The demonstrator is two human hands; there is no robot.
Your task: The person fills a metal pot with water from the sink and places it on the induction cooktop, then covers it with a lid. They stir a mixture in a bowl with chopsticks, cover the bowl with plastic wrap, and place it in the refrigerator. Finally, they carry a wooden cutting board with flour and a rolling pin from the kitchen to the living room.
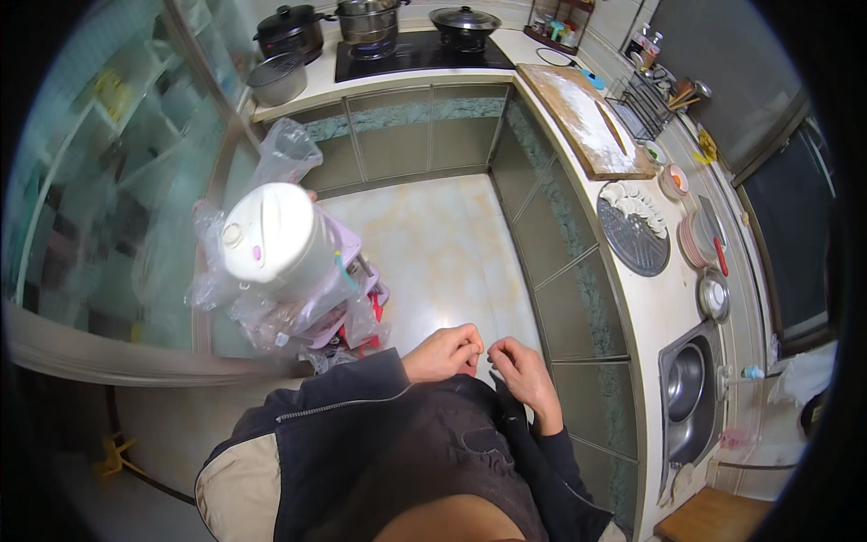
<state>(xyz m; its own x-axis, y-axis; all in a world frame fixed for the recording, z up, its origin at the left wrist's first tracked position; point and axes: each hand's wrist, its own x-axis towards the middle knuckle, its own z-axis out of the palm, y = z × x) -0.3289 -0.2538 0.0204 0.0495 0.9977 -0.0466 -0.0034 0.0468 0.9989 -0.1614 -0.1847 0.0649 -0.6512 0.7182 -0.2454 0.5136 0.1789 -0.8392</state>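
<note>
My left hand (445,352) is in front of my body, its fingers curled inward; whether it holds anything small cannot be told. Close by on the right is my right hand (525,372), fingers bent, with a small gap between the two hands. Both are above the pale tiled floor (433,251), near the front of my dark jacket (339,433). On the counter to the right, white dumplings (633,203) lie on a round dark metal tray (633,247). Beyond it, a floured wooden board (562,115) bears a thin rolling pin (611,127).
Left stands a lidded white container (267,230) on a purple rack (345,237) with plastic bags (288,149). A steamer pot (368,24) is over a lit burner on the black hob (413,57). A steel sink (687,400) and a red-handled cleaver (711,223) are at right.
</note>
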